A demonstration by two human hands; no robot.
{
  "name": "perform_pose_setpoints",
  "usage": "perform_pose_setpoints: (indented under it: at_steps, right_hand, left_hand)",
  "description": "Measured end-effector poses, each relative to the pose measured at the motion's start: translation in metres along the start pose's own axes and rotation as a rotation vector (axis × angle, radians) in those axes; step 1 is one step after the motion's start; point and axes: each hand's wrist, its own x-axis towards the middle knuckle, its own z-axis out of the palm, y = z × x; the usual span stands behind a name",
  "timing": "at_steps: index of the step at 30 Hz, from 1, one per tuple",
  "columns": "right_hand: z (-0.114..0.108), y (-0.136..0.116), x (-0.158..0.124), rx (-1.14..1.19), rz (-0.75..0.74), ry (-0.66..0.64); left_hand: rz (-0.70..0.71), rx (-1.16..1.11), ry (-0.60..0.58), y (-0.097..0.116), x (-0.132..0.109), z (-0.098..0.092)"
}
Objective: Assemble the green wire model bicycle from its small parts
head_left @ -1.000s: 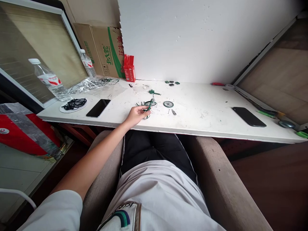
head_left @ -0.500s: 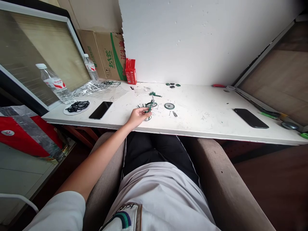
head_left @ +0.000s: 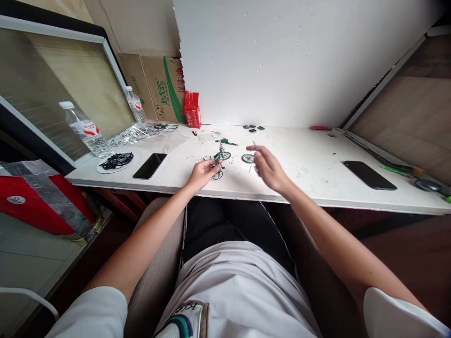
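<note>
My left hand (head_left: 205, 172) is closed, thumb and fingers pinching a small green model bicycle frame (head_left: 217, 160) just above the table's front part. A thin dark ring (head_left: 217, 176) shows below its fingertips. Behind the frame a spoked wheel (head_left: 223, 156) is seen, partly covered. My right hand (head_left: 269, 166) hovers beside a second green spoked wheel (head_left: 248, 158), fingers bent together and the index finger stretched leftward. A tiny pale thing (head_left: 254, 142) shows at its fingertips, too small to name. Farther back lies a green bicycle part (head_left: 226, 142).
Several small dark green pieces (head_left: 253, 127) lie by the back wall. To the left are a black phone (head_left: 150, 166), a white plate (head_left: 102, 169) with black parts, a water bottle (head_left: 86, 129) and a red box (head_left: 192, 110). Another black phone (head_left: 369, 175) lies on the right.
My right hand has come in from the right, over the spot where a small grey part lay. My left hand still holds the frame, which has barely moved. The view has shifted slightly.
</note>
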Motion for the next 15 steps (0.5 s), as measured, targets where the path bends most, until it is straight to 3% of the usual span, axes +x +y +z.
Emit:
perform_pose_setpoints:
  at_steps: [2,5,8,15]
  right_hand:
    - [0.028,0.022,0.000,0.088,0.085,-0.018]
    - [0.047,0.039,-0.004,0.261,0.156,-0.085]
    - [0.051,0.039,-0.005,0.336,0.204,-0.123]
    - [0.057,0.037,-0.008,0.432,0.316,-0.071]
  left_hand:
    - [0.006,0.008,-0.005,-0.001,0.000,0.000]
    - [0.023,0.028,-0.005,-0.002,0.001,-0.001]
    - [0.022,0.048,-0.009,-0.004,0.002,-0.001]
    - [0.004,0.043,-0.031,-0.004,0.003,-0.001]
